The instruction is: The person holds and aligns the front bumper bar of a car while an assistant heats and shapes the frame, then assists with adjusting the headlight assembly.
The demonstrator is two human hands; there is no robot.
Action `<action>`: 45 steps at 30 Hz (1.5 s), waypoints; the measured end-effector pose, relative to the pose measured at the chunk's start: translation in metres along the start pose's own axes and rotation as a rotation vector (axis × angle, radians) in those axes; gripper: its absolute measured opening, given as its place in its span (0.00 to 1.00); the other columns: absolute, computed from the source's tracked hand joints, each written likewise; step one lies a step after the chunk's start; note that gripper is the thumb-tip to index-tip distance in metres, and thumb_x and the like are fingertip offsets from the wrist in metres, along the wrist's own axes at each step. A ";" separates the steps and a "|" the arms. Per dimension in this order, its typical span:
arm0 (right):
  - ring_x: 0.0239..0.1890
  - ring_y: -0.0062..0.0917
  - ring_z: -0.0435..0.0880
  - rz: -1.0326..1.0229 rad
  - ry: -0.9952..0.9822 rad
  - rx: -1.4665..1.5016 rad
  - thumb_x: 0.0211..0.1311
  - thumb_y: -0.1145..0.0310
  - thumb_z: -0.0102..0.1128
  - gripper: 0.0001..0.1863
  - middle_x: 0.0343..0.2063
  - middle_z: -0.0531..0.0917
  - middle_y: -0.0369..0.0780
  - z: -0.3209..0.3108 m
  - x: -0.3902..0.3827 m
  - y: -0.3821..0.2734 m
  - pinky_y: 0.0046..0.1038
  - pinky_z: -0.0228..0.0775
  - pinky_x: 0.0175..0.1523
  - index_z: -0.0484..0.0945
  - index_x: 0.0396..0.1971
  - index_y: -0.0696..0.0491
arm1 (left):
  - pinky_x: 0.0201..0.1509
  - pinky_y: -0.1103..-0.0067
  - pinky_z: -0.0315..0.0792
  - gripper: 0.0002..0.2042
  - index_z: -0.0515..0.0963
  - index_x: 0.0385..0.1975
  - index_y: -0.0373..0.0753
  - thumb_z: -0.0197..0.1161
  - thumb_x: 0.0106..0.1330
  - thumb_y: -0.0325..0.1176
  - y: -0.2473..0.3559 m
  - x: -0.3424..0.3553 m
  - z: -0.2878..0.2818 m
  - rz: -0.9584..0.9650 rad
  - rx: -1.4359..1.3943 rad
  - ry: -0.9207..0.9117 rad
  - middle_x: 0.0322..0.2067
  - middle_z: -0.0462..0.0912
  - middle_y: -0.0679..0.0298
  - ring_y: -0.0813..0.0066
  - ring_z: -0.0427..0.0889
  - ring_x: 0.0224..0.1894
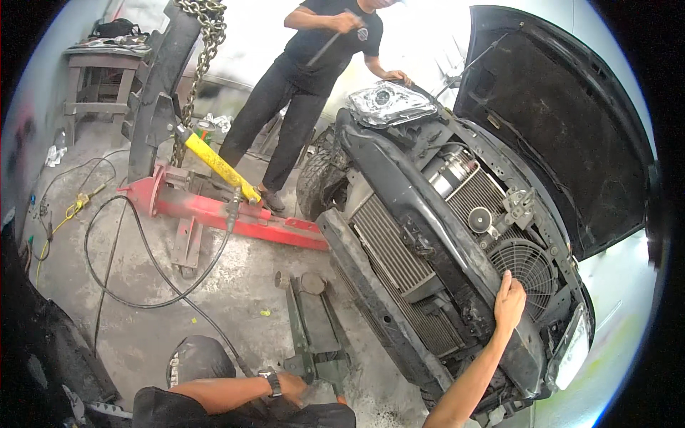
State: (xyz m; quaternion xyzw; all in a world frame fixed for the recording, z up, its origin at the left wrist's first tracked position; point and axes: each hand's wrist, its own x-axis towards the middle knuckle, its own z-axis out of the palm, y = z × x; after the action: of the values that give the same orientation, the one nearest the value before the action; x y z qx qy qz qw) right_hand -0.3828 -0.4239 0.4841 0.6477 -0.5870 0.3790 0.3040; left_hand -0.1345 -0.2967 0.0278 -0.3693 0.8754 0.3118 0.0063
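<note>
I face the stripped front of a dark car (399, 185) with its bonnet (564, 121) raised. My right hand (509, 303) reaches up and lies against the black front crossmember (457, 250), right beside the round cooling fan (531, 267); it holds nothing. My left hand (292, 386), with a wristwatch (272, 381) on it, rests low on my dark trousers near the end of a dark floor jack (314, 332). Whether its fingers hold something is unclear. The radiator fins (389, 246) are exposed left of the crossmember.
Another person in black (300, 85) stands behind the car with a long tool, one hand on a loose headlight (391, 103). A red engine hoist (228, 214) with a yellow ram and chain stands to the left. A black hose (143, 285) loops over the concrete floor. A table (100, 71) is at the back left.
</note>
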 end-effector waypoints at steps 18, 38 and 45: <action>0.32 0.55 0.75 -0.019 -0.019 0.005 0.73 0.52 0.42 0.28 0.27 0.77 0.57 -0.004 -0.002 0.000 0.48 0.64 0.37 0.75 0.25 0.63 | 0.48 0.56 0.74 0.32 0.75 0.45 0.33 0.57 0.60 0.62 0.044 -0.049 -0.011 -0.072 0.027 0.041 0.40 0.81 0.46 0.46 0.80 0.47; 0.35 0.54 0.76 -0.044 -0.005 0.005 0.73 0.54 0.40 0.27 0.30 0.78 0.56 0.001 -0.001 0.006 0.47 0.65 0.40 0.75 0.26 0.63 | 0.52 0.58 0.72 0.28 0.78 0.46 0.35 0.62 0.58 0.56 0.047 -0.029 0.002 0.057 -0.136 0.125 0.45 0.80 0.46 0.47 0.78 0.51; 0.35 0.54 0.76 -0.058 0.002 0.015 0.73 0.54 0.40 0.26 0.30 0.79 0.56 0.001 -0.002 -0.001 0.46 0.65 0.41 0.76 0.28 0.62 | 0.51 0.58 0.72 0.28 0.77 0.50 0.37 0.62 0.59 0.55 0.005 -0.027 0.022 -0.008 -0.023 0.012 0.46 0.81 0.48 0.46 0.78 0.51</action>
State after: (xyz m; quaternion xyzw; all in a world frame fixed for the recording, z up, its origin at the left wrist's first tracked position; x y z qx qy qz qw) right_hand -0.3822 -0.4237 0.4815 0.6662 -0.5648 0.3753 0.3104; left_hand -0.1230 -0.2642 0.0189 -0.3749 0.8703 0.3194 -0.0020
